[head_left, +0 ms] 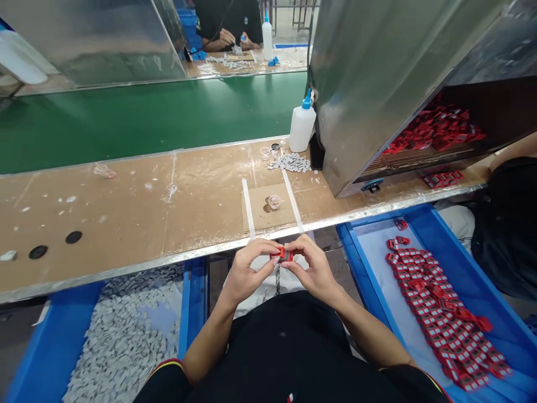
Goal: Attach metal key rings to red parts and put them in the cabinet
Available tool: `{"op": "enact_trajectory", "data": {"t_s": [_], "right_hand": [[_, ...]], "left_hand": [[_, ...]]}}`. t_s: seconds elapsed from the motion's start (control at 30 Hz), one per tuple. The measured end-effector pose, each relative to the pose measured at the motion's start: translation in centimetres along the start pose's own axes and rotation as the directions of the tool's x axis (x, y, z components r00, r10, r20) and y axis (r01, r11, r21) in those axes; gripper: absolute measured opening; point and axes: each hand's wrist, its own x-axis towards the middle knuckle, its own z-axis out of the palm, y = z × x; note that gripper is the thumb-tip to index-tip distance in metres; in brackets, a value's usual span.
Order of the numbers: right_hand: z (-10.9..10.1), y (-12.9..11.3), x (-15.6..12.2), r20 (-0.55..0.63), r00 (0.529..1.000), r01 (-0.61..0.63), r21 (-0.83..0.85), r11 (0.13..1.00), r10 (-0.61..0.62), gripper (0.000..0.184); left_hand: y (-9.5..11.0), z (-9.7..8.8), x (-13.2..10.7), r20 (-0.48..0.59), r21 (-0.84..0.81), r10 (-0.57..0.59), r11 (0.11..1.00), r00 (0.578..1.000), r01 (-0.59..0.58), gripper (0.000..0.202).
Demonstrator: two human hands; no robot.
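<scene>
A small red plastic part (281, 254) with a grey piece on it is held in front of my body, just off the table's front edge. My left hand (254, 267) pinches its left end between thumb and fingers. At the other end, my right hand (312, 265) grips it the same way. Straight ahead on the table lies a cardboard sheet (272, 221) between white tape strips, bearing a small cup (274, 202) with a thin stick in it. Behind that is a pile of small grey pieces (292, 163) next to a white squeeze bottle (302, 126) with a blue cap.
A blue bin of grey pieces (134, 319) stands below left; a blue bin (364, 268) with rows of red parts (440, 302) sits right. A metal housing (369, 84) rises at right. Beyond the green belt (168, 120), another person's hands (235, 40) work. Someone sits at far right.
</scene>
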Motion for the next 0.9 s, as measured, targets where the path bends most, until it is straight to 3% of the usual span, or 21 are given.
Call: {"op": "enact_trajectory", "data": {"t_s": [0.1, 0.2, 0.3, 0.4, 0.5, 0.6, 0.7, 0.8, 0.9], "right_hand": [[1.6, 0.8, -1.1, -0.104, 0.988, -0.078, 0.291, 0.954, 0.113, 0.021], [2.3, 1.2, -1.9, -0.095, 0.981, -0.117, 0.4, 0.909, 0.168, 0.022], [1.4, 0.9, -2.0, -0.009, 0.992, -0.121, 0.214, 0.969, 0.126, 0.018], [-0.6, 0.2, -1.1, 0.146, 0.989, -0.022, -0.049, 0.999, 0.029, 0.011], [-2.3, -0.3, 0.4, 0.358, 0.933, 0.101, -0.153, 0.983, -0.041, 0.008], [-2.7, -0.2, 1.2, 0.449, 0.892, 0.183, -0.267, 0.946, -0.046, 0.015], [-2.5, 0.3, 0.5, 0.392, 0.92, 0.155, -0.312, 0.937, -0.022, 0.021], [-3.2, 1.1, -1.5, 0.285, 0.956, 0.016, -0.285, 0.958, 0.069, 0.019], [-6.8, 1.8, -3.1, 0.153, 0.969, -0.143, -0.29, 0.946, 0.193, 0.016]], "left_hand": [[0.0, 0.8, -1.5, -0.046, -0.107, -0.048, 0.993, 0.998, 0.043, 0.031], [0.1, 1.4, -2.8, -0.124, -0.041, -0.07, 0.997, 0.99, 0.065, 0.034], [0.3, 1.2, -3.4, -0.141, 0.102, 0.002, 0.995, 0.99, 0.012, 0.03], [0.6, 0.5, -3.4, -0.072, 0.182, 0.06, 0.982, 0.996, -0.046, 0.03], [0.6, 0.0, -3.0, 0.012, 0.203, 0.068, 0.977, 0.998, -0.069, 0.031], [0.1, 0.2, -2.2, 0.063, 0.174, 0.077, 0.981, 0.995, -0.087, 0.032], [-0.7, 0.9, -1.3, 0.12, 0.137, 0.072, 0.987, 0.99, -0.089, 0.032], [-2.2, 1.7, -0.6, 0.239, 0.124, -0.026, 0.992, 0.971, -0.004, 0.031], [-4.5, 1.8, 0.2, 0.345, 0.018, -0.128, 0.991, 0.93, 0.13, 0.064]]}}
